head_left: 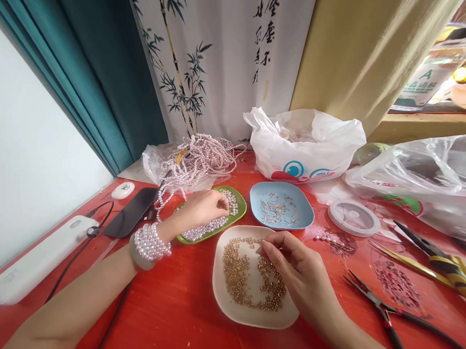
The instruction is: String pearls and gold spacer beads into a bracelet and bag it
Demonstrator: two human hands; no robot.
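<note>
My left hand reaches over the green dish of pale pearl beads, its fingers curled together in a pinch among the beads; pearl bracelets circle its wrist. My right hand rests over the white dish of small gold beads, thumb and forefinger pinched on a thin pin I can barely make out. A blue dish holding thin metal pins sits just beyond.
A heap of pearl strands and white plastic bags lie at the back. A thread spool, pliers and cutters lie right. A phone, power strip and cable sit left.
</note>
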